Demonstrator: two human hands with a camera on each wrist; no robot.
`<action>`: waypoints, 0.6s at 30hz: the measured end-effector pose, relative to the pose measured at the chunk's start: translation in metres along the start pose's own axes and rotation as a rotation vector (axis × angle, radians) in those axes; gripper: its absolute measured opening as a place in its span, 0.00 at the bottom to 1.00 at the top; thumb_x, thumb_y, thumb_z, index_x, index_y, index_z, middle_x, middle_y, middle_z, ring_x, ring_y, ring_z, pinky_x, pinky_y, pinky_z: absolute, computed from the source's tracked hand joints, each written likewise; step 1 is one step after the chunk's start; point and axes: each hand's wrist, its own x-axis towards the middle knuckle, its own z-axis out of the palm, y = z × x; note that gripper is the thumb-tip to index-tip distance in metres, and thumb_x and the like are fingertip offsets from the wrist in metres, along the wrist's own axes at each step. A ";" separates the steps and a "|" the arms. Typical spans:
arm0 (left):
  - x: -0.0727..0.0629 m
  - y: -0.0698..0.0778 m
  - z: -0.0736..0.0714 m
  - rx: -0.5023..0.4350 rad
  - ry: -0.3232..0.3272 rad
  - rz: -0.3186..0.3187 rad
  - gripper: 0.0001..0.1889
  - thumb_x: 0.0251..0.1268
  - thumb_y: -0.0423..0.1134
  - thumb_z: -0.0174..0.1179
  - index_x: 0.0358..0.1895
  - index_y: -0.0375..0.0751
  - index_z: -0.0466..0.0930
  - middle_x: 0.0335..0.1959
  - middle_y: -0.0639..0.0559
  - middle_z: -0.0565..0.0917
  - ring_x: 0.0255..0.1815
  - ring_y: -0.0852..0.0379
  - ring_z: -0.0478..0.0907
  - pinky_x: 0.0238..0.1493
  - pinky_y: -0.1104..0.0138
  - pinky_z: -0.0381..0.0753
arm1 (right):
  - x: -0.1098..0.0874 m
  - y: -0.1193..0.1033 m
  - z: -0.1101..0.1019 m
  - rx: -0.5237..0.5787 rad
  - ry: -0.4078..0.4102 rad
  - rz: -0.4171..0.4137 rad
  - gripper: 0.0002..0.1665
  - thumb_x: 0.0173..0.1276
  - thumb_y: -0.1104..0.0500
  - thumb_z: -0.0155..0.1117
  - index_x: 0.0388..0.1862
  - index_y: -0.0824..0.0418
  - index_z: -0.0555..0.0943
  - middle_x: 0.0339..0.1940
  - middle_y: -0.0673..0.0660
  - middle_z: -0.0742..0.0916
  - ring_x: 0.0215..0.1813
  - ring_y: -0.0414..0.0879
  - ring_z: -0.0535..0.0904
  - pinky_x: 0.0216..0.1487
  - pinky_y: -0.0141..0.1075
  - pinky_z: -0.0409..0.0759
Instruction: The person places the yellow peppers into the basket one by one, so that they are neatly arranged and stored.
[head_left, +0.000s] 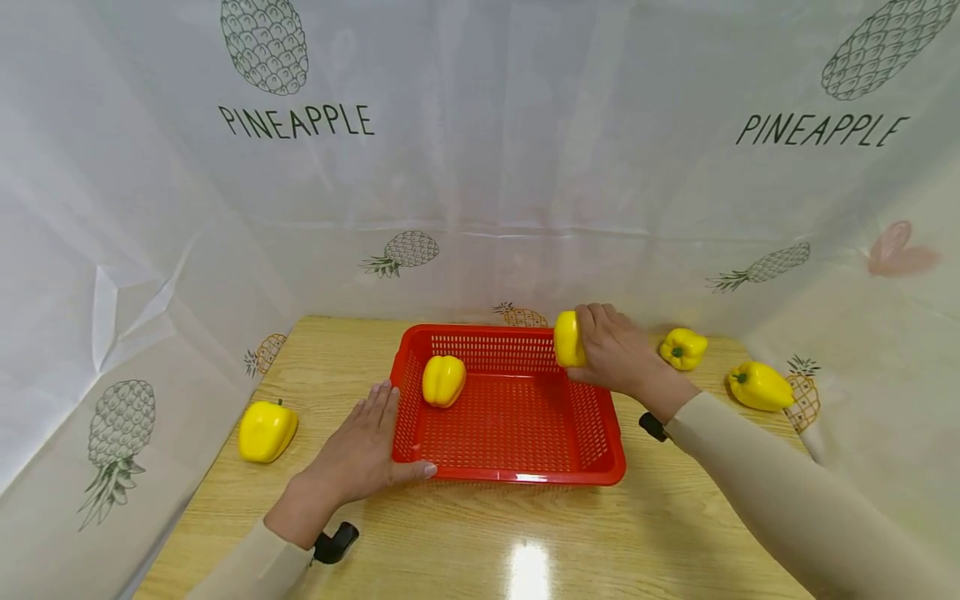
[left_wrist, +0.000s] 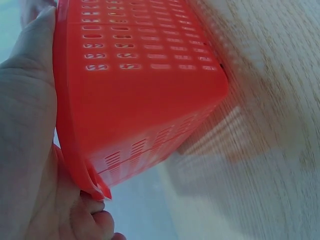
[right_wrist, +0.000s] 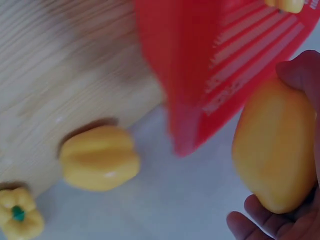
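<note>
A red plastic basket (head_left: 517, 477) with slotted walls stands on the table. My left hand (head_left: 360, 454) rests at its front left corner, fingers stretched along the left rim and thumb lying on the front rim. In the left wrist view the basket's outer wall (left_wrist: 145, 95) fills the middle, beside the hand. With my right hand (head_left: 618, 350) I grip a yellow bell pepper (head_left: 568, 340) above the basket's back right part; the right wrist view shows this pepper (right_wrist: 275, 145) between thumb and fingers. Another yellow bell pepper (head_left: 444, 381) lies inside the basket, towards the left.
On the wooden table (head_left: 450, 550), a yellow bell pepper (head_left: 267, 431) sits left of the basket. To the right lie one yellow bell pepper (head_left: 683, 348) near the back and another (head_left: 759, 386) near the right edge. A white pineapple-printed sheet (head_left: 480, 167) encloses the back and sides.
</note>
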 end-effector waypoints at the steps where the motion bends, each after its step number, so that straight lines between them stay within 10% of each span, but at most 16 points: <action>1: 0.000 0.000 0.000 -0.002 -0.001 -0.001 0.70 0.58 0.85 0.54 0.83 0.24 0.49 0.85 0.28 0.50 0.87 0.32 0.47 0.83 0.40 0.56 | 0.005 -0.004 0.001 0.003 -0.010 -0.001 0.49 0.54 0.40 0.78 0.60 0.73 0.70 0.46 0.68 0.81 0.47 0.61 0.79 0.51 0.48 0.86; 18: 0.000 0.000 -0.001 -0.037 -0.012 -0.018 0.70 0.57 0.85 0.56 0.84 0.26 0.48 0.86 0.29 0.49 0.87 0.33 0.45 0.84 0.40 0.55 | 0.048 -0.069 0.037 0.017 -0.155 -0.003 0.53 0.58 0.34 0.76 0.65 0.71 0.69 0.56 0.66 0.81 0.56 0.59 0.78 0.62 0.47 0.84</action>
